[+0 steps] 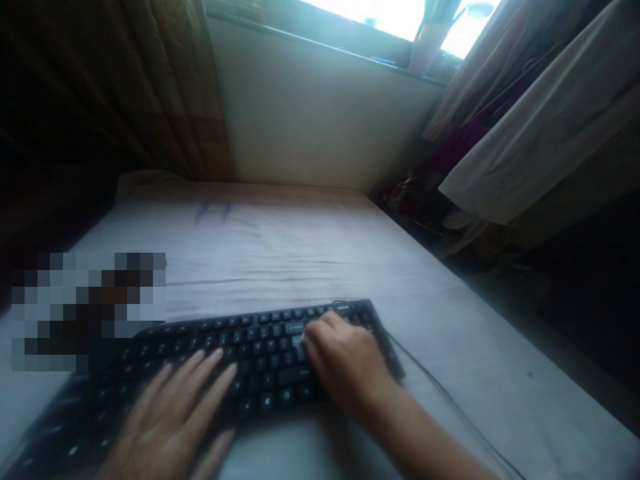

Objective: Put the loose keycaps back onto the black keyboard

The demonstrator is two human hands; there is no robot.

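Observation:
A black keyboard (270, 347) lies slantwise across the near part of a pale-sheeted surface. My left hand (173, 413) rests flat over its left and middle keys, fingers stretched out and apart. On the right part of the keys, my right hand (345, 357) is closed with its fingertips pinched together. A small pale bit shows at those fingertips, too blurred to name. My right hand and wrist cover some of the keys at that end. From the keyboard's right side a thin dark cable (450, 397) runs toward the lower right.
The pale sheet (280, 247) reaches back to a wall (310, 113) below a bright window (370, 17). A brown curtain (165, 87) hangs at the left. Light cloth (540, 133) hangs at the right, past the sheet's edge. A pixelated patch hides something at the left.

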